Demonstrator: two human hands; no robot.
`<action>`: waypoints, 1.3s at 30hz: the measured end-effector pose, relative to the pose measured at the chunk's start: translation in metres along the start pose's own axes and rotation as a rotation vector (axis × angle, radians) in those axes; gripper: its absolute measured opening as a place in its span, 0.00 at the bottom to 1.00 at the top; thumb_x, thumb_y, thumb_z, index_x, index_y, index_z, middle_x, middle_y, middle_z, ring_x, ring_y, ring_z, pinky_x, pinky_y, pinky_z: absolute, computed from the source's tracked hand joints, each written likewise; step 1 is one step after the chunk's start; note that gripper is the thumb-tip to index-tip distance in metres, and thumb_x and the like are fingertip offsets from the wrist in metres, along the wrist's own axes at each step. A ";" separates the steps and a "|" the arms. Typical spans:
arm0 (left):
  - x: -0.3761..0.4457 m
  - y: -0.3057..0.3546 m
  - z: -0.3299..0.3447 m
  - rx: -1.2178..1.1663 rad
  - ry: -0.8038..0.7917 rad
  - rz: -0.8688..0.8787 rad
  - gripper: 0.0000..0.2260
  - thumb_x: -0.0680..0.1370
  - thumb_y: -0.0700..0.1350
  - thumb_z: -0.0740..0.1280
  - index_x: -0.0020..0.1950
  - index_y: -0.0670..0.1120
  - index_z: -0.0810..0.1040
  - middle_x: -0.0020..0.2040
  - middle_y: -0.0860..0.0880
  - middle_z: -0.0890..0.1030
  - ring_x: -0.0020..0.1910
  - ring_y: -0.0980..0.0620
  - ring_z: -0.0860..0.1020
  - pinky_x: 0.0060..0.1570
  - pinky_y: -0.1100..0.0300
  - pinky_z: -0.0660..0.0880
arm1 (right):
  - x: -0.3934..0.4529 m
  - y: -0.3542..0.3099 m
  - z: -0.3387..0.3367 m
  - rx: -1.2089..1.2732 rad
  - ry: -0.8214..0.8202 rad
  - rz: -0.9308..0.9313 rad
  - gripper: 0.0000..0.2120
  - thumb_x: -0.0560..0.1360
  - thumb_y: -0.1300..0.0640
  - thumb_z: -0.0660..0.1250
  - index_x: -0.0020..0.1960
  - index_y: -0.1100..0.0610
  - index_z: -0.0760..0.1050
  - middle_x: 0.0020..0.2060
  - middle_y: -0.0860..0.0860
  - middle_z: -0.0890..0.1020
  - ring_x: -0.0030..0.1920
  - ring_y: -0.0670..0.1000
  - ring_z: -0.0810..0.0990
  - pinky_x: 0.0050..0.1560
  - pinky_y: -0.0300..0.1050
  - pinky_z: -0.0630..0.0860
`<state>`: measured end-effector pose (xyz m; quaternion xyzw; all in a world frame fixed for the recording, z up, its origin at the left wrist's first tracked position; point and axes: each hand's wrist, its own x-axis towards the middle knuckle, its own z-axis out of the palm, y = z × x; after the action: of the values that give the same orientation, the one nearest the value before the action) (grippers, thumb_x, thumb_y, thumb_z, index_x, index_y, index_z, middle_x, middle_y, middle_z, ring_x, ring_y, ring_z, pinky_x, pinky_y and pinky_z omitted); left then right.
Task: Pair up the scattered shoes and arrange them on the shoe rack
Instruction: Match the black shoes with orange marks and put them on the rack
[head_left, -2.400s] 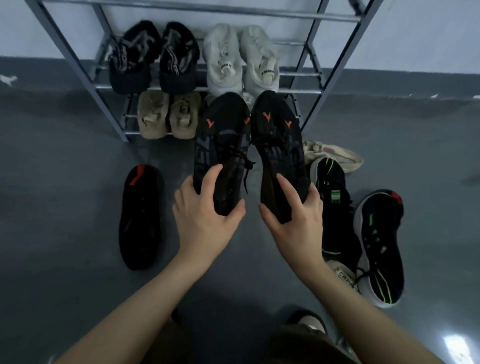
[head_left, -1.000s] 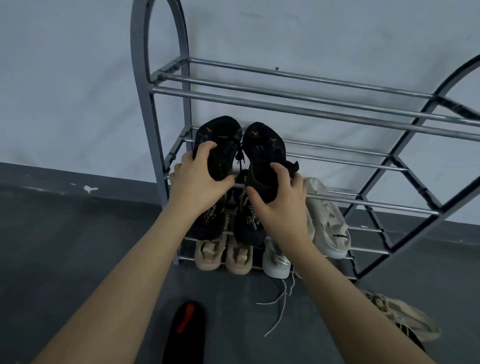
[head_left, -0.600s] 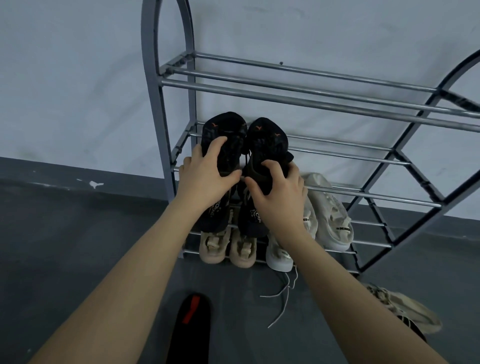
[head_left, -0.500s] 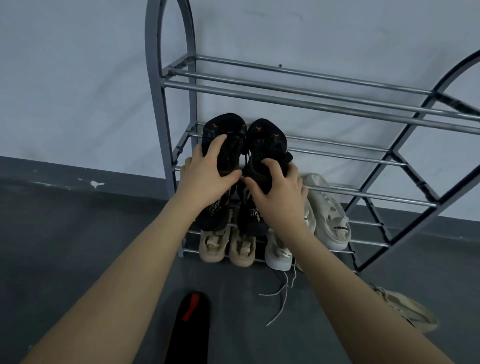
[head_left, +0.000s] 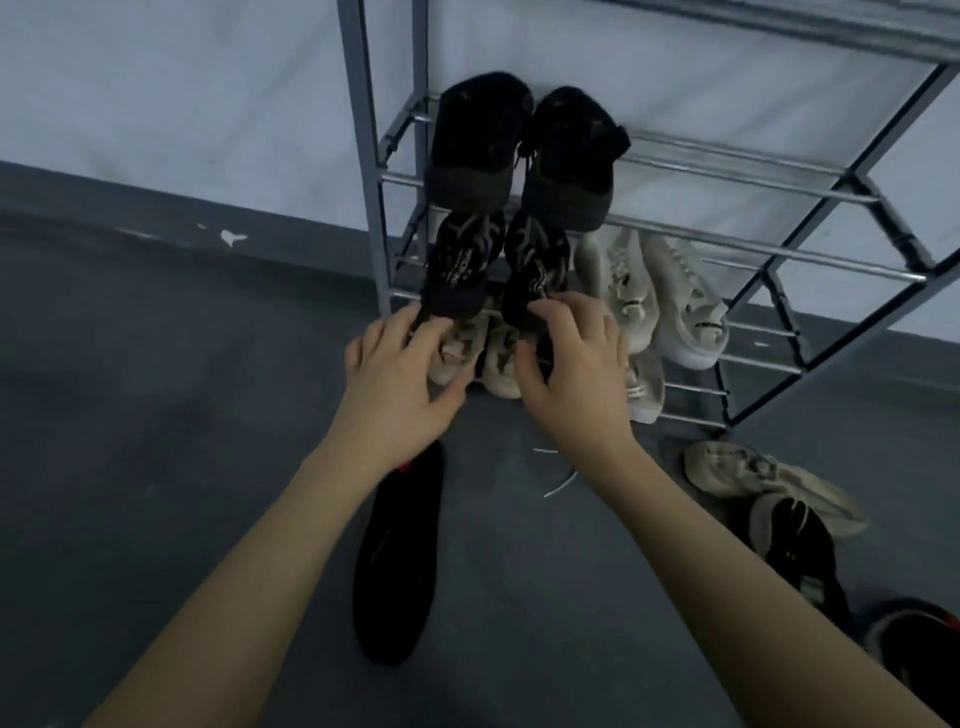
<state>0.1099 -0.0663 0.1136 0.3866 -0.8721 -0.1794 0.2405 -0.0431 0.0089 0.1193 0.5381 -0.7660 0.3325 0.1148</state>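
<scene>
A black pair of sneakers (head_left: 519, 150) rests side by side on a middle shelf of the grey metal shoe rack (head_left: 363, 156), heels toward me, with no hand on it. My left hand (head_left: 400, 384) and my right hand (head_left: 576, 374) hover lower, fingers spread, fingertips at the heels of a black patterned pair (head_left: 462, 260) one shelf down. Neither hand holds anything. On the floor lie a single black shoe with a red tab (head_left: 397, 561), a beige shoe (head_left: 753, 478) and a black shoe with green marks (head_left: 800, 551).
An off-white pair (head_left: 649, 291) sits to the right of the patterned pair. A beige pair (head_left: 462, 353) and a white shoe (head_left: 644, 389) occupy the bottom shelf. Another dark shoe with a red trim (head_left: 914, 639) shows at the right edge. The rack stands against a pale wall.
Both hands carried the black pair up from the floor onto a middle rack shelf and let go. They have since dropped down to the shelf below, and the view has tilted downward.
</scene>
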 end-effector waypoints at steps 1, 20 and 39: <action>-0.013 -0.008 0.011 -0.001 -0.049 -0.060 0.24 0.76 0.54 0.64 0.70 0.50 0.66 0.72 0.47 0.63 0.70 0.47 0.58 0.66 0.52 0.54 | -0.010 0.003 0.010 0.000 -0.048 -0.029 0.17 0.72 0.53 0.61 0.59 0.57 0.74 0.58 0.56 0.75 0.54 0.60 0.73 0.54 0.52 0.66; -0.123 -0.076 0.159 0.129 -0.347 -0.697 0.53 0.65 0.63 0.71 0.76 0.44 0.42 0.73 0.44 0.58 0.70 0.43 0.60 0.67 0.48 0.57 | -0.118 0.060 0.172 -0.065 -0.911 -0.393 0.23 0.71 0.49 0.70 0.65 0.49 0.72 0.70 0.51 0.68 0.70 0.58 0.63 0.66 0.58 0.56; -0.101 -0.006 0.205 0.166 -0.820 0.267 0.44 0.68 0.45 0.68 0.76 0.53 0.43 0.76 0.52 0.48 0.74 0.48 0.47 0.70 0.49 0.44 | -0.224 0.150 0.043 0.003 -0.440 -0.114 0.08 0.70 0.48 0.67 0.43 0.51 0.80 0.49 0.48 0.77 0.49 0.53 0.69 0.50 0.49 0.63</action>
<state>0.0584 0.0326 -0.0861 0.1854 -0.9492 -0.2146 -0.1366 -0.0826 0.1791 -0.0903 0.6404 -0.7403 0.2013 -0.0373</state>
